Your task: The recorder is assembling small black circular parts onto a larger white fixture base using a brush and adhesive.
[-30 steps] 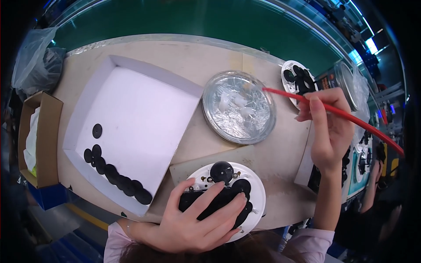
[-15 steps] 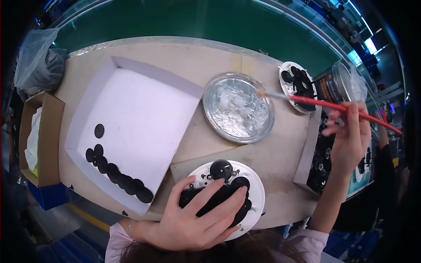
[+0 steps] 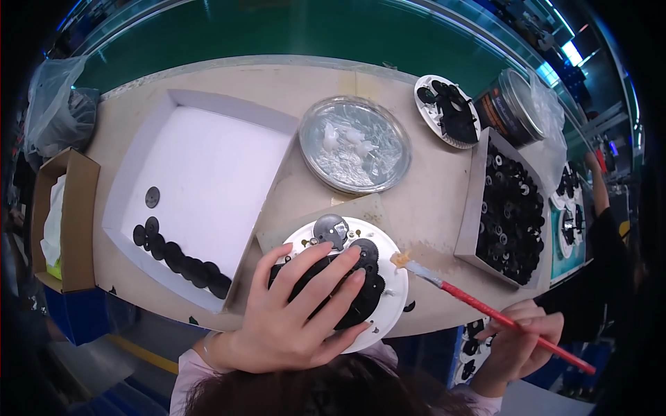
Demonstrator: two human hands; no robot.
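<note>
My left hand (image 3: 295, 312) lies flat on several black gears stacked on a round white plate (image 3: 390, 298) at the table's near edge, fingers spread over them. One grey gear (image 3: 331, 227) sits bare at the plate's far side. My right hand (image 3: 520, 340) holds a red-handled brush (image 3: 485, 312); its pale bristle tip touches the plate's right rim. A round clear dish (image 3: 354, 144) with white grease stands behind the plate.
A white tray (image 3: 201, 173) with a row of black discs lies at left. A box of black gears (image 3: 510, 204), a second white plate with gears (image 3: 447, 109) and a tin (image 3: 510, 104) stand at right. A cardboard box (image 3: 59, 222) hangs at far left. Another person works at right.
My right hand has carried the brush from the grease dish down to the near plate's right rim. The left hand has stayed on the gears.
</note>
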